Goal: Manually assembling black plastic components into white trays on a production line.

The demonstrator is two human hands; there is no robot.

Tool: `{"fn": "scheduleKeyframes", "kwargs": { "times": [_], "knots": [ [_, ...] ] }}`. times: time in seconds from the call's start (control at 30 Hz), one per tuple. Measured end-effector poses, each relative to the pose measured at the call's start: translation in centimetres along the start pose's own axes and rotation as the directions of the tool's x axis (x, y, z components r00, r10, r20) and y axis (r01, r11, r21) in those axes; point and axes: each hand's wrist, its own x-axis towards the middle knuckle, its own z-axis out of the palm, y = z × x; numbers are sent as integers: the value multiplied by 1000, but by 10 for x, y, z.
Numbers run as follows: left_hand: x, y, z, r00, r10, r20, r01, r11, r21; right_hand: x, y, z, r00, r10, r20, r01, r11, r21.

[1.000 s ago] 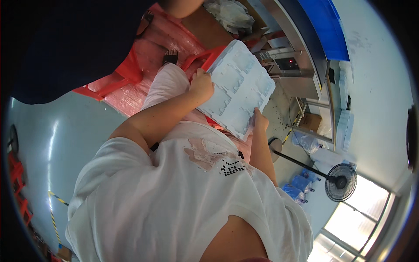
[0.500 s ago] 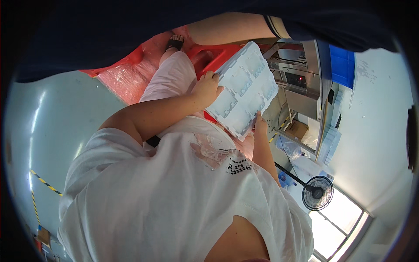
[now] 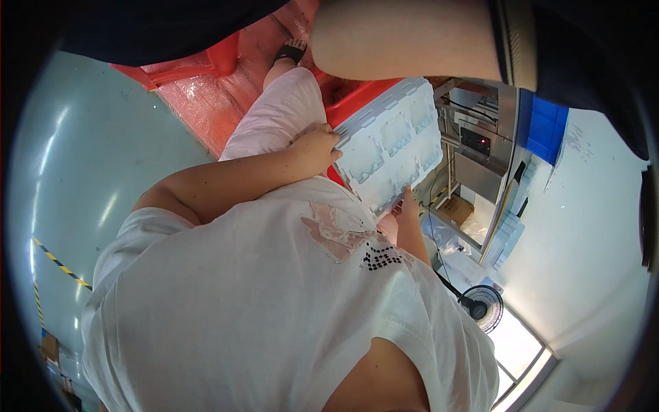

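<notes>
Both my hands hold a stack of pale bluish-white moulded plastic trays, tilted in front of my waist. The top tray shows several square recesses, and layered edges run along its far left side. My left hand is closed over the stack's left edge, fingertips partly hidden. At the near right edge, my right hand grips with its fingers partly under the stack. Beyond the trays, another person's bare limb with a dark, banded sleeve reaches across the top of the view, close to the stack's far edge.
Red plastic furniture stands just behind the trays, and red bubble wrap covers a surface to its left. On the right is a metal machine with a red light. Past it are a blue bin, a cardboard box and a black fan.
The tray stack has turned slightly and sits a little lower, still in both hands. The other person's limb has come lower and looks larger. My view has shifted somewhat.
</notes>
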Motion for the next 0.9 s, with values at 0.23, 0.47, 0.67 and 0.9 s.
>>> {"fn": "scheduleKeyframes", "kwargs": {
  "times": [0.23,0.47,0.67,0.9],
  "knots": [
    [4,0,-9,998,-54,32,55,998,-32,-4,-6,9,999,38,-23,-37,999,34],
    [9,-10,-10,997,-64,-35,60,994,-95,-5,-6,4,996,34,82,-38,998,47],
    [18,-32,-24,987,-155,-49,139,959,-245,-17,-12,0,987,86,133,-81,996,-44],
    [16,-4,-16,999,-26,45,37,957,-289,-13,-9,2,996,55,75,-51,998,-49]
  ]
}}
